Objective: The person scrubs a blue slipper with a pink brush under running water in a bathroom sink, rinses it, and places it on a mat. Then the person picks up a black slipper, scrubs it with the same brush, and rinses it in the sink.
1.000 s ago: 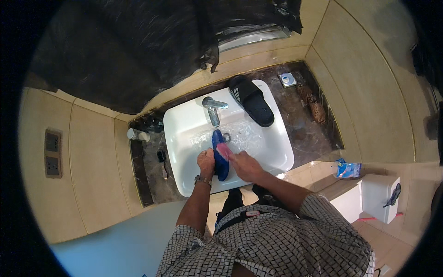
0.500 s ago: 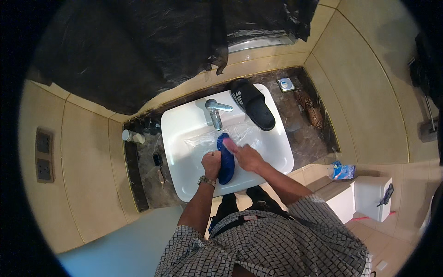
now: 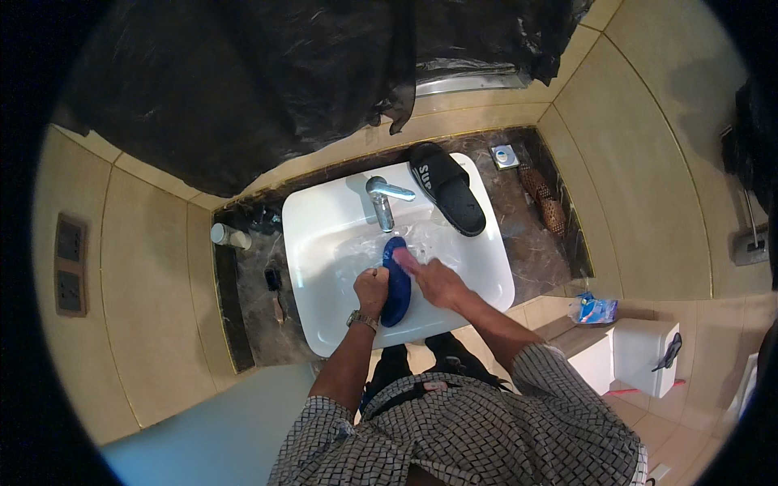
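Over the white washbasin point(image 3: 311, 312), my left hand point(image 3: 372, 290) is closed on the side of a blue slipper point(image 3: 396, 298), which lies lengthwise away from me. A pink brush point(image 3: 406, 260) is in my closed right hand point(image 3: 440, 283), its head against the far part of the slipper. My fingers partly cover the brush handle. Just beyond the slipper's far end stands the chrome tap point(image 3: 382, 204), and whitish, rippled water shows in the basin around it. A black slide slipper point(image 3: 450, 194) rests on the basin's far right rim.
On the dark marble counter point(image 3: 531, 251) are a brown perforated object point(image 3: 543, 199) and a small square box point(image 3: 504, 156) at right. At left lie a white jar point(image 3: 230, 236) and a dark-headed brush point(image 3: 274, 281). Black plastic sheeting point(image 3: 243, 89) hangs over the far wall.
The whole view has shifted slightly. My right hand and the pink brush have moved a little toward me along the blue slipper; my left hand keeps its hold.
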Available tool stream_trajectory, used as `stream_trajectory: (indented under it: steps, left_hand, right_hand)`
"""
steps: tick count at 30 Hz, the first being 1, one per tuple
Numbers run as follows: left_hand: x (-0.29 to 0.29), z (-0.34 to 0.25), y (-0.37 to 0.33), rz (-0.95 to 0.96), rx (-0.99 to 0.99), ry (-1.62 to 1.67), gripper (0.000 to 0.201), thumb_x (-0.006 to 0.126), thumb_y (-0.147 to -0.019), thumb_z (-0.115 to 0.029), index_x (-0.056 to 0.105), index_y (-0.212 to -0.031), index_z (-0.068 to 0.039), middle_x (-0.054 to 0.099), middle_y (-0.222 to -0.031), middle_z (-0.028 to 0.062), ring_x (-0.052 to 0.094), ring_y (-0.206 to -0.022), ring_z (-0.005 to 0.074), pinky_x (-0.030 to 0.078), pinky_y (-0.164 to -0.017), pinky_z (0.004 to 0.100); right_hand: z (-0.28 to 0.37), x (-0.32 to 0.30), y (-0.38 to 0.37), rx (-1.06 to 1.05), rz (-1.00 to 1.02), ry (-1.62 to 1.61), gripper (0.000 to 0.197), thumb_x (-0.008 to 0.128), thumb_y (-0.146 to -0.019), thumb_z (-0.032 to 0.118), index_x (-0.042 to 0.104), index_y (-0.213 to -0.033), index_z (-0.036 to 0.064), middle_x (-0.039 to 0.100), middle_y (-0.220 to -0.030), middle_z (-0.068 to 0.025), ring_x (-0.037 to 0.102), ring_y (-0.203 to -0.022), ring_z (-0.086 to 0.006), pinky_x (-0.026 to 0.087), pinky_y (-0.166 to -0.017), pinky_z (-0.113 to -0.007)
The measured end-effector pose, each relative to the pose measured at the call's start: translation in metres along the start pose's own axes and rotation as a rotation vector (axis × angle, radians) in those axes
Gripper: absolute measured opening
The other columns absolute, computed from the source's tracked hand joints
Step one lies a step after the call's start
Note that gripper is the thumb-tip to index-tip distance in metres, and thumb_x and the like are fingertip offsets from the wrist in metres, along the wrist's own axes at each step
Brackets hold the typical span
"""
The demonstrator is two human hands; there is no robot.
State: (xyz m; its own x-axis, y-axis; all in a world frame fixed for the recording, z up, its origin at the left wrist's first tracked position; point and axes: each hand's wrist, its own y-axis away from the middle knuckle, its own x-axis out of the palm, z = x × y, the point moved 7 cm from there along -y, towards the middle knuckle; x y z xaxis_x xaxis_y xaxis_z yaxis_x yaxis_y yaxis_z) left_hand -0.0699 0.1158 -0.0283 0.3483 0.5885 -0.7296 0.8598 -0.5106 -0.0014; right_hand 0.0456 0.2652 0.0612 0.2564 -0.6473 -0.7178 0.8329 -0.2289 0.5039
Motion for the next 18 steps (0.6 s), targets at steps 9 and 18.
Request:
stream_trajectory:
  steps: [9, 18]
  left_hand:
    - [0.002, 0.003, -0.002, -0.001, -0.093, 0.117, 0.038, 0.064, -0.093, -0.032, 0.065, -0.072, -0.001, 0.067, -0.08, 0.0251, 0.064, -0.078, 0.0453, 0.05, -0.075, 0.0541]
    - [-0.059, -0.059, 0.052, 0.147, 0.054, 0.073, 0.092, 0.08, -0.087, -0.04, 0.035, -0.154, 0.005, 0.032, -0.156, 0.0411, 0.034, -0.146, 0.0533, 0.034, -0.12, 0.0525]
  right_hand:
    - [-0.011, 0.02, -0.023, 0.025, -0.131, -0.011, 0.047, 0.049, -0.105, 0.022, 0.045, -0.151, 0.0224, 0.06, -0.118, -0.0316, 0.066, -0.104, -0.0478, 0.056, -0.092, -0.053]
    - [0.004, 0.037, -0.046, 0.104, -0.357, -0.221, 0.03, 0.054, -0.102, 0.027, 0.061, -0.125, 0.0093, 0.061, -0.115, -0.03, 0.067, -0.104, -0.0467, 0.056, -0.091, -0.054]
